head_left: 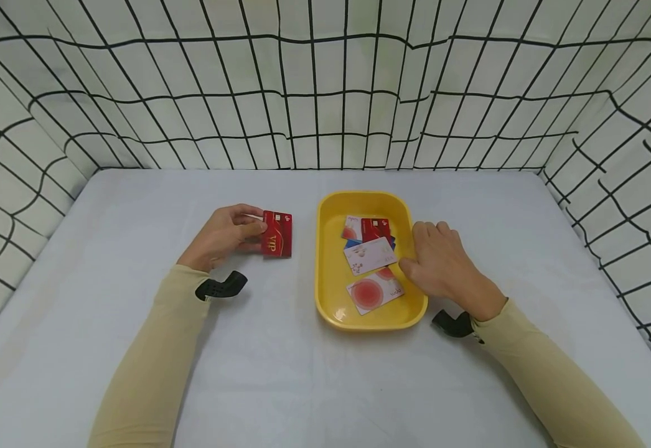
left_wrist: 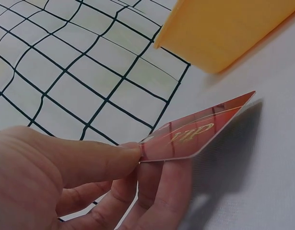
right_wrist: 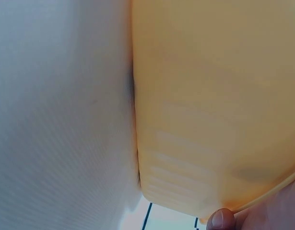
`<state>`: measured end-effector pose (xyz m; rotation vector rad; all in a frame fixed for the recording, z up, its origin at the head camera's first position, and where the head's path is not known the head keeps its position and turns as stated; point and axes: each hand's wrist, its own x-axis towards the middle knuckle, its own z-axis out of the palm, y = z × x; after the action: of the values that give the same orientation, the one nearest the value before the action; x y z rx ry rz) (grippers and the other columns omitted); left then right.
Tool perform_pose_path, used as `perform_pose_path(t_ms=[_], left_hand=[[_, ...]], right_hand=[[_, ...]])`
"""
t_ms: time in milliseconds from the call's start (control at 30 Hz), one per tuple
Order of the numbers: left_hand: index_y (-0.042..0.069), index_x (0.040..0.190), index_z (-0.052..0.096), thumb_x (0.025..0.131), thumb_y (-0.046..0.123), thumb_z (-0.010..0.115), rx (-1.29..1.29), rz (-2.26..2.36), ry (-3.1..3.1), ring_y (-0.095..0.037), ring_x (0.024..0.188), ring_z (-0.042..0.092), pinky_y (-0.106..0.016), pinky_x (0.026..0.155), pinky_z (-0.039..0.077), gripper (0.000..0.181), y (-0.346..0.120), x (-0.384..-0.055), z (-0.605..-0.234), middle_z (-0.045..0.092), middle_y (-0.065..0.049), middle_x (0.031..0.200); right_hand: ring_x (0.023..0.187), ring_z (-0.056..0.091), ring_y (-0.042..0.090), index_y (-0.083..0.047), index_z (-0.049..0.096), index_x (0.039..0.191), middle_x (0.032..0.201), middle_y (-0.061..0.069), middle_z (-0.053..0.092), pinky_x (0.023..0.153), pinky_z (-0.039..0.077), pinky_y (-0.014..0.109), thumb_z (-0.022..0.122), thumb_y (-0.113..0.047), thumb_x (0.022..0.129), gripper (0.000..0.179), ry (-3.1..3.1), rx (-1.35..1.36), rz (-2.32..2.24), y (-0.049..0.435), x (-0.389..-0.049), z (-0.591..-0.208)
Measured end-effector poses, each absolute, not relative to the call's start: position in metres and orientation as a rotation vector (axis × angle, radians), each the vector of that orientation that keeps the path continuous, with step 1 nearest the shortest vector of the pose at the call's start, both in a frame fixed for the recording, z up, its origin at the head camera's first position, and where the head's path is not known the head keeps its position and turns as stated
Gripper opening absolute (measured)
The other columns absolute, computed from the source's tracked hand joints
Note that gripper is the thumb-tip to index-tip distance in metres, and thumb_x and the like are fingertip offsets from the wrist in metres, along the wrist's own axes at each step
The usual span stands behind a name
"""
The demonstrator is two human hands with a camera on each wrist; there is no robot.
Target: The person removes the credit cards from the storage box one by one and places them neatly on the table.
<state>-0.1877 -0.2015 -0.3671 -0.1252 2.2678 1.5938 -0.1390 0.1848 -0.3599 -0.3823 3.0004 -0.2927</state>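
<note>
At centre-left, a slip is being risked by left fingers (head_left: 254, 229) edge-pinching the VIP card (head_left: 279, 235); the tray (head_left: 367, 325) is being gripped by right fingers (head_left: 430, 231).

- Head: farthest, above, facing forward and down.
- Left wrist: close behind left hand (head_left: 221, 235), shares red card (head_left: 282, 236) with head.
- Right wrist: low behind right hand (head_left: 440, 261), nearly against yellow tray (head_left: 321, 264).

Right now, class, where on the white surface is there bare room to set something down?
Broad: between the sleeves, on the near side of the yellow tray. Narrow: between the red VIP card and tray. Crowded: the tray's middle, where cards overlap.
</note>
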Motion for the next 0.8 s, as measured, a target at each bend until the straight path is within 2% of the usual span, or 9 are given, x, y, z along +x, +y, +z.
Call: perform_pose_path(t_ms=[800], left_hand=[[0.006, 0.145, 0.050, 0.104, 0.022, 0.063, -0.151, 1.518, 2.283, -0.028, 0.116, 0.061, -0.023, 0.086, 0.063, 0.046, -0.1949, -0.1871, -0.3713, 0.055, -0.019, 0.143]], right_hand=[[0.095, 0.044, 0.029, 0.000, 0.050, 0.115, 0.093, 0.013, 0.051, 0.080, 0.036, 0.040, 0.056, -0.027, 0.088, 0.039, 2.997, -0.378, -0.318, 0.1842, -0.1384, -0.3592]])
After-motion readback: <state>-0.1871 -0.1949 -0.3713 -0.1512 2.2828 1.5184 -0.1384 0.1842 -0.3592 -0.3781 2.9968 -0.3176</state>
